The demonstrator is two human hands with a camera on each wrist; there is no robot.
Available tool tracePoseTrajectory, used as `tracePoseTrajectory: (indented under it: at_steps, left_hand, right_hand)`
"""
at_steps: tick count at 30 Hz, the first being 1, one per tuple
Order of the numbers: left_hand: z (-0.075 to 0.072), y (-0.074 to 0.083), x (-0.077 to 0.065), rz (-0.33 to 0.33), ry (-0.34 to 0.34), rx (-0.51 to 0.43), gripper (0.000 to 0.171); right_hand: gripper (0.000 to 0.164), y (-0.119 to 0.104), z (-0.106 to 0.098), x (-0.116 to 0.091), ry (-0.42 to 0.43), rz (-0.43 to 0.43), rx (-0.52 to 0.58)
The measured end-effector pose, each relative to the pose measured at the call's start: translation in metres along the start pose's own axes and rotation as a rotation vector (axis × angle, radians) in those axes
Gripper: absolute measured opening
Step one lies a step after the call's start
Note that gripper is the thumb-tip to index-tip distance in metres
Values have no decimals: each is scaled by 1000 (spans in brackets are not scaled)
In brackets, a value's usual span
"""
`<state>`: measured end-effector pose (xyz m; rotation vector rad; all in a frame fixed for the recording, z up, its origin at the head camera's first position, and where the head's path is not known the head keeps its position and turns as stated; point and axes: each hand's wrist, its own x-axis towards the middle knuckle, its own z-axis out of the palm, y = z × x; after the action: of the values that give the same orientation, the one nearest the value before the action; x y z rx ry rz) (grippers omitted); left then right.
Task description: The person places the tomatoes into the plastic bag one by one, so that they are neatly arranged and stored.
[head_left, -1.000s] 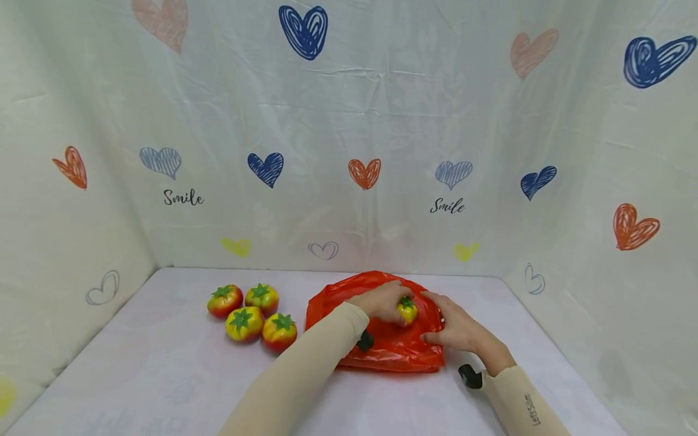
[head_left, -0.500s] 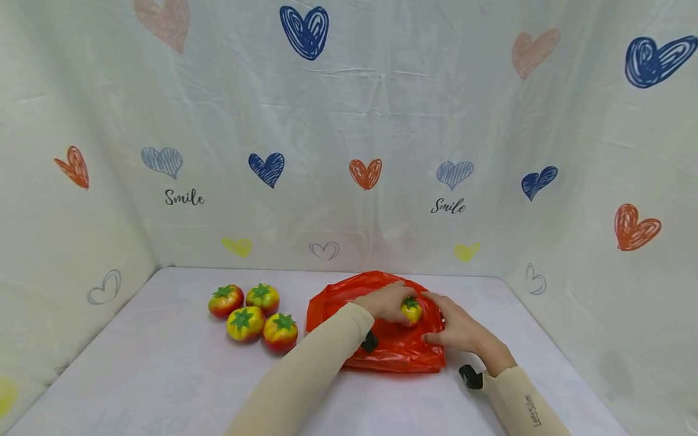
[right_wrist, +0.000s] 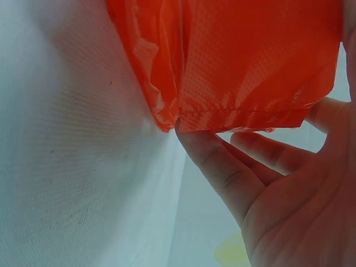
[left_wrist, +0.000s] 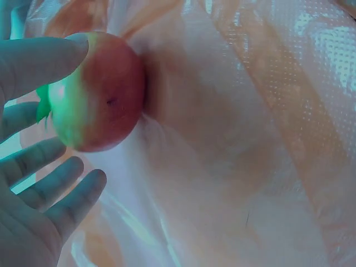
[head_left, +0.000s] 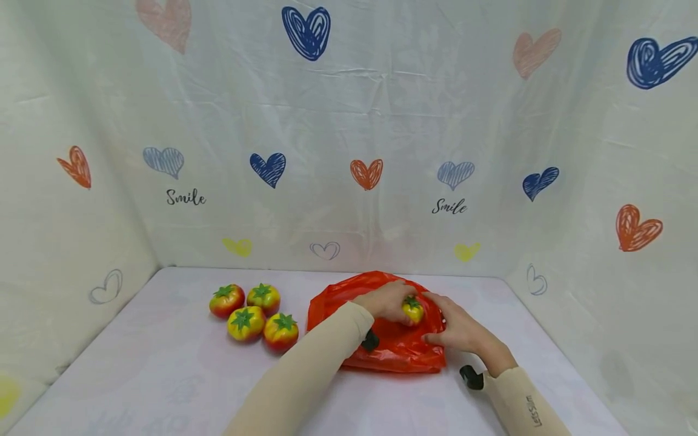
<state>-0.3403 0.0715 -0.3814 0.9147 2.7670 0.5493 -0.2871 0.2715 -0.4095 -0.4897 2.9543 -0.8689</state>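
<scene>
My left hand (head_left: 385,301) reaches into the mouth of a red plastic bag (head_left: 389,358) and holds a yellow-and-red tomato (head_left: 414,313) with a green leafy top. In the left wrist view, the thumb lies over the tomato (left_wrist: 114,92) while the lower fingers spread apart below it. My right hand (head_left: 460,327) grips the bag's right side, its thumb and fingers set wide apart. The right wrist view shows fingers (right_wrist: 222,172) passing behind the edge of the bag (right_wrist: 256,61). The bag lies on its side, its opening spread out.
Several more tomatoes (head_left: 245,324) stand grouped on the white table (head_left: 180,369), left of the bag. A white curtain (head_left: 403,133) printed with hearts rises behind and at both sides. Black wrist straps (head_left: 472,377) show at the cuffs.
My left hand has shifted slightly right with the tomato, inside the bag's mouth. The right hand and the grouped tomatoes stay in place.
</scene>
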Motion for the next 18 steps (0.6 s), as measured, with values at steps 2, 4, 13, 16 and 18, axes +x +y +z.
tracePoseTrajectory:
  at_steps: [2,4,13,16,18]
  left_hand:
    - [-4,1,-3,7,6,-19,64]
    - [-8,0,-6,19,9,-32,62]
    - [-28,-3,-27,63,35,64,55]
    - [-35,-4,-37,59,42,57,54]
    - [-39,-5,-44,65,52,69,54]
  right_hand:
    - [92,0,0,0,0,6,0]
    - [91,0,-1,0,1,13,-1]
    - [92,0,0,0,-8,29,9]
    - [91,1,0,0,-6,35,0]
    - [91,0,1,0,-6,39,-1]
